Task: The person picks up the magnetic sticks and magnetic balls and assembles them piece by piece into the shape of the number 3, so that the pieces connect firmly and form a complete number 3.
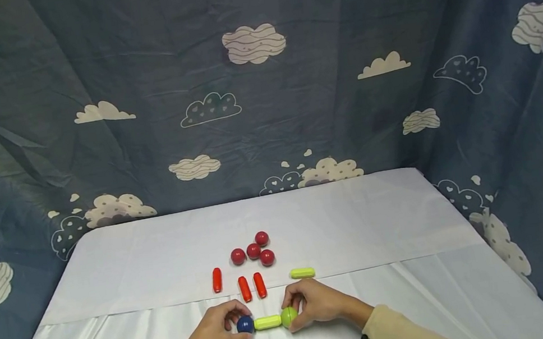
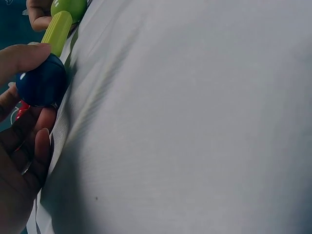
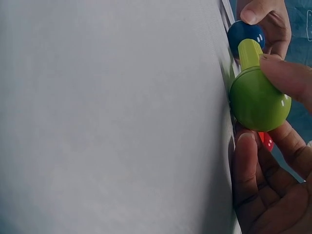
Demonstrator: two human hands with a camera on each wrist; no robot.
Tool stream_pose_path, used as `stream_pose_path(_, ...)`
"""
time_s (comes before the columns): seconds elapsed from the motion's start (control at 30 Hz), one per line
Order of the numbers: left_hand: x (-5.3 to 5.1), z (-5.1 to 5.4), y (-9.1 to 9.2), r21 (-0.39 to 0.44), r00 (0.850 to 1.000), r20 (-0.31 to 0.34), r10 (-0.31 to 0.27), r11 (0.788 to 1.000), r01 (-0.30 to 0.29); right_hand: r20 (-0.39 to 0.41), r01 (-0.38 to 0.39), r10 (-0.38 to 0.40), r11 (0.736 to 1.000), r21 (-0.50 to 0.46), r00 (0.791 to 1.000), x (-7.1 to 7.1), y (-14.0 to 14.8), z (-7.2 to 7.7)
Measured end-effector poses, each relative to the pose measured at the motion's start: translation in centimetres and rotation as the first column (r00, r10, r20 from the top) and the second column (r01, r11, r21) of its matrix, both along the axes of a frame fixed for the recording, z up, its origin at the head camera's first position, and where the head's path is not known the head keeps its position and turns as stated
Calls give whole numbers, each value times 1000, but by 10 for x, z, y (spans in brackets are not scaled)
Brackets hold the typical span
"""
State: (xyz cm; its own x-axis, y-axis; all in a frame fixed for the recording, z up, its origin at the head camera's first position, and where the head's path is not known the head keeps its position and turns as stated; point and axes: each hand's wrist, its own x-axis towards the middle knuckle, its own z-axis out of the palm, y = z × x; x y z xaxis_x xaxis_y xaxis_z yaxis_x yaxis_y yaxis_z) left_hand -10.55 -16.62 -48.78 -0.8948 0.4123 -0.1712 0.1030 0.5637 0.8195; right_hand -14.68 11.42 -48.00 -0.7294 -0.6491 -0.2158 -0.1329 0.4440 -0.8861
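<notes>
Pinched a blue ball between thumb and curled fingers of the left hand, a green ball likewise in the right hand. Held both against opposite ends of a yellow-green stick, at or just above the worktop. Had both hands angled inward, facing each other, nearer than the red sticks.

You are facing a dark blue curtain, printed with pale clouds, which is hanging in folds behind and along both sides of a table; white cloth is covering the top, creasing nearest you.
</notes>
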Motion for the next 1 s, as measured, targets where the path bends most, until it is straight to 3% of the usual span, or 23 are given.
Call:
stream_pose_path(0.37,0,1,0,7,999,-40,-36,999,37,3,-7,7,1000,-26,1000,0,0,1)
stream_pose_path(0.67,1,-1,-1,10,999,-9,-52,999,52,2,3,-3,1000,-6,1000,2,0,-3)
stream_pose_path(1.0,-2,0,11,-52,996,-38,-86,995,84,-14,-6,6,1000,2,1000,-2,-1,-2)
